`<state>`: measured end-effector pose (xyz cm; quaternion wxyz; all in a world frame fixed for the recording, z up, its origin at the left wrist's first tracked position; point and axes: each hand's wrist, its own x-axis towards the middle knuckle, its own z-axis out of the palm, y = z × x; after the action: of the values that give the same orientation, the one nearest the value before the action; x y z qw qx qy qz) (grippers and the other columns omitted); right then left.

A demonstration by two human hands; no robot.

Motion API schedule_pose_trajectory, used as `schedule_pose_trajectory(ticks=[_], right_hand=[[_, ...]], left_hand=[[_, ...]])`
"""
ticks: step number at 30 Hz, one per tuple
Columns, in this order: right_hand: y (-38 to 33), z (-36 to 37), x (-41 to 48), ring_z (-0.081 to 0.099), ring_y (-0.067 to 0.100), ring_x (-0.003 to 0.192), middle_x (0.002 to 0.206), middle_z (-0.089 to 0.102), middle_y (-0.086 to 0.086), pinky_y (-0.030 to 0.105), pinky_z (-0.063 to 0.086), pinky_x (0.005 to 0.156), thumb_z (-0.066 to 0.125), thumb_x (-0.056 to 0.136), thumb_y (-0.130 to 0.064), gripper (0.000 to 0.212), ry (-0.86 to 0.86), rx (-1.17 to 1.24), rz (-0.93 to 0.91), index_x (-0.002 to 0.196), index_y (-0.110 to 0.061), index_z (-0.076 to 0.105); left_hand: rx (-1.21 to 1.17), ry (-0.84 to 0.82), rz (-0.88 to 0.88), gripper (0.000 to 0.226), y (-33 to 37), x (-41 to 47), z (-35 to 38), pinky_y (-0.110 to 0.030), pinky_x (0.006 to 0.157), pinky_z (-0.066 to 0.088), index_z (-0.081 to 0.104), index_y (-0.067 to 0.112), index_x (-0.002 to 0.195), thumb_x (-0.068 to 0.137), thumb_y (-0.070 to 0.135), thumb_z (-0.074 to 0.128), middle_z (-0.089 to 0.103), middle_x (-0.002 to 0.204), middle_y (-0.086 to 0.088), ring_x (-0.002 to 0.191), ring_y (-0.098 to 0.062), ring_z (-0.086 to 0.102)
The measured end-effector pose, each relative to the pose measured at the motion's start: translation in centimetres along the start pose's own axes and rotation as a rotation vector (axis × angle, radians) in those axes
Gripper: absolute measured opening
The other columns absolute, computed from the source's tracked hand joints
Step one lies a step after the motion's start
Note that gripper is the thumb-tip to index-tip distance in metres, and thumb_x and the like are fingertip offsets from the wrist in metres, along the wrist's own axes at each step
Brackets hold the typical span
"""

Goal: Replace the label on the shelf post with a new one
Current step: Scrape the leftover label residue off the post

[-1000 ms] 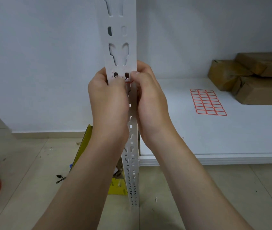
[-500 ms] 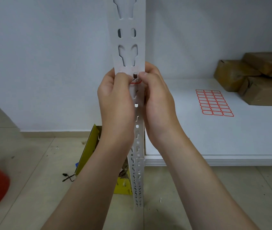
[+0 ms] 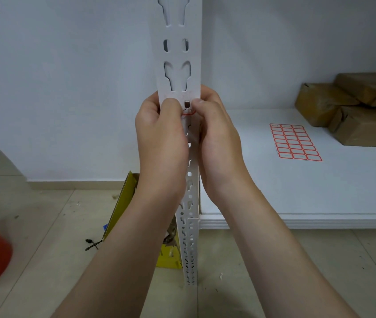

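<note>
1. Yellow box (image 3: 122,203) on the floor behind the post, contents mostly hidden.
2. Label (image 3: 188,113) is red-edged, sitting on the white shelf post (image 3: 180,53).
3. Left hand (image 3: 161,143) and right hand (image 3: 219,138) fingers pinched together on the label.
4. Label sheet (image 3: 295,142) lies on the shelf (image 3: 320,191).

Both forearms are bare to the frame edge, with no sleeves, rings or watch visible.

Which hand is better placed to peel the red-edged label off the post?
Probably the right hand: its thumb tip sits on the label, at its exposed edge on the post. The left hand covers the label's other end.
</note>
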<state>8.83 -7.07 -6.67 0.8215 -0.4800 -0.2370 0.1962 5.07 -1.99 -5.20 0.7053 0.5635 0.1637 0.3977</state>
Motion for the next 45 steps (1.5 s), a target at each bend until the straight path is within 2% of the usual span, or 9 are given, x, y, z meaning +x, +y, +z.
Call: schedule_pose_trajectory(ticks=[8,14,19,25,29,32,37,40,45], right_hand=[[-0.02,0.09,0.04,0.07,-0.001,0.074,0.09,0.074,-0.01,0.016,0.051,0.062,0.045,0.108,-0.016,0.024,0.011,-0.015,0.004,0.115,-0.022,0.067],[-0.03,-0.05,0.06,0.071,0.0,0.075,0.09,0.075,-0.009,0.017,0.052,0.063,0.044,0.109,-0.015,0.024,-0.003,-0.002,0.001,0.115,-0.021,0.066],[0.34,-0.07,0.29,0.07,0.002,0.079,0.091,0.074,-0.009,0.024,0.052,0.072,0.048,0.103,-0.022,0.022,0.012,-0.039,-0.011,0.113,-0.024,0.068],[0.61,-0.22,0.33,0.074,0.009,0.092,0.105,0.078,-0.004,0.03,0.055,0.08,0.046,0.101,-0.023,0.024,0.001,-0.012,-0.019,0.112,-0.027,0.068],[0.21,-0.08,0.18,0.074,0.009,0.086,0.096,0.078,-0.004,0.027,0.058,0.079,0.044,0.108,-0.015,0.025,-0.015,0.055,-0.006,0.11,-0.023,0.067],[-0.1,0.0,-0.1,0.074,0.004,0.081,0.09,0.078,-0.007,0.019,0.059,0.072,0.044,0.109,-0.013,0.025,-0.019,0.06,-0.001,0.109,-0.021,0.067],[-0.02,-0.05,0.03,0.071,-0.001,0.076,0.084,0.075,-0.013,0.017,0.054,0.065,0.044,0.109,-0.014,0.024,-0.002,0.013,-0.002,0.111,-0.023,0.067],[0.03,-0.02,0.08,0.067,-0.004,0.07,0.077,0.072,-0.017,0.016,0.05,0.063,0.044,0.109,-0.015,0.024,0.002,-0.017,-0.003,0.111,-0.024,0.066],[0.08,-0.08,0.1,0.069,-0.004,0.073,0.083,0.073,-0.016,0.017,0.05,0.065,0.045,0.109,-0.016,0.024,0.008,-0.034,-0.006,0.112,-0.025,0.067]], left_hand=[[-0.022,0.0,-0.021,0.042,0.09,0.16,0.06,-0.024,0.048,0.038,0.052,0.021,0.063,0.097,-0.002,0.042,0.05,0.052,0.01,0.052,-0.011,0.047],[-0.04,-0.023,-0.038,0.06,0.28,0.19,0.09,-0.019,0.044,0.037,0.055,0.021,0.042,0.095,-0.004,0.04,0.048,0.046,0.011,0.045,-0.01,0.045],[-0.013,0.004,-0.031,0.043,0.06,0.44,0.04,-0.019,0.045,0.035,0.052,0.018,0.06,0.093,-0.006,0.04,0.046,0.051,0.006,0.048,-0.014,0.042],[-0.034,-0.01,-0.047,0.032,-0.48,0.14,-0.46,-0.022,0.053,0.046,0.062,0.011,0.087,0.088,-0.011,0.039,0.063,0.067,0.004,0.06,-0.012,0.057],[-0.09,-0.058,-0.057,0.026,-0.14,-0.15,-0.74,-0.021,0.057,0.05,0.059,0.015,0.08,0.094,-0.004,0.045,0.065,0.065,0.008,0.062,-0.01,0.062],[-0.087,-0.043,-0.047,0.017,-0.15,-0.38,-0.44,-0.021,0.06,0.052,0.063,0.012,0.087,0.098,0.004,0.053,0.066,0.068,0.007,0.067,-0.01,0.064],[-0.038,-0.022,-0.04,0.031,-0.07,-0.21,-0.23,-0.022,0.052,0.044,0.054,0.017,0.071,0.098,0.004,0.05,0.054,0.06,0.008,0.059,-0.013,0.051],[-0.009,-0.016,-0.024,0.033,-0.06,-0.11,-0.1,-0.024,0.051,0.043,0.054,0.018,0.071,0.098,0.001,0.048,0.053,0.062,0.003,0.062,-0.016,0.05],[-0.027,-0.022,-0.02,0.033,-0.15,0.0,-0.07,-0.028,0.053,0.04,0.054,0.017,0.07,0.097,0.0,0.046,0.049,0.066,-0.003,0.067,-0.021,0.047]])
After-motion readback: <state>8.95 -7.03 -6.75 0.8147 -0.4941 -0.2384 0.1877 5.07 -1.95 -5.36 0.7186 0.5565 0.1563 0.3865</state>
